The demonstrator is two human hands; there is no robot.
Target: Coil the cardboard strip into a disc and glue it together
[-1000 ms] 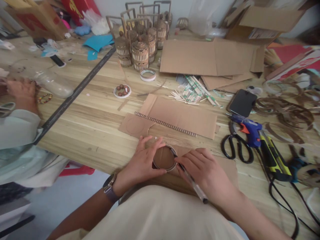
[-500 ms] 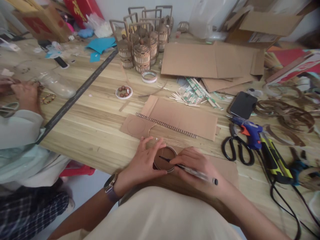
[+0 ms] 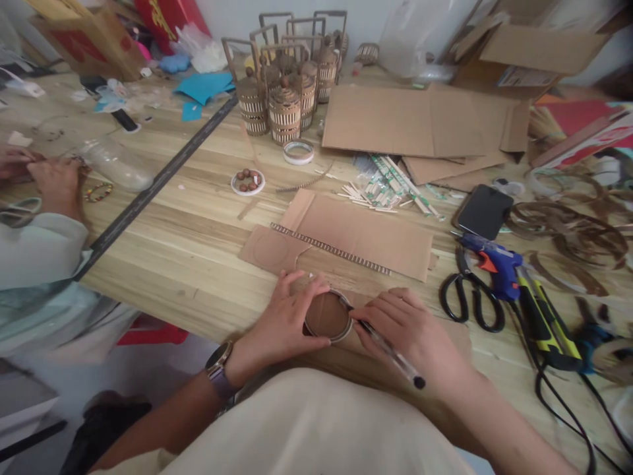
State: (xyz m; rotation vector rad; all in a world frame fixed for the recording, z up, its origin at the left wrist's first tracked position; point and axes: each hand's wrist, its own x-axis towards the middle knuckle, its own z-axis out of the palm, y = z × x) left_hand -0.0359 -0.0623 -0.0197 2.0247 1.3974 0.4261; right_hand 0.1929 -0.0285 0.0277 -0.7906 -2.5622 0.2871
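My left hand [image 3: 291, 313] has its thumb and fingers curved around a thin round ring [image 3: 341, 337], holding it down on a cardboard piece [image 3: 459, 335] near the table's front edge. In my right hand [image 3: 403, 326] is a clear pen [image 3: 394, 356] with a dark end cap. The pen's tip is at the ring's right rim; my fingers partly hide it. Just beyond lies a cardboard sheet [image 3: 366, 227] with a slatted strip [image 3: 331, 248] across it. A smaller cardboard piece [image 3: 264, 248] to its left bears a drawn circle.
On the right lie black-handled scissors [image 3: 477, 303], a blue glue gun [image 3: 497, 264], a yellow-black cutter [image 3: 551, 323] and a phone [image 3: 484, 211]. Small slatted lanterns [image 3: 285, 115] stand at the back. A bead dish [image 3: 248, 183] sits nearer. Another person's hand [image 3: 57, 185] is at far left.
The pen tip has moved from inside the ring to its right rim. My right hand has shifted slightly right, with the pen tilted more downward. My left hand stays on the ring.
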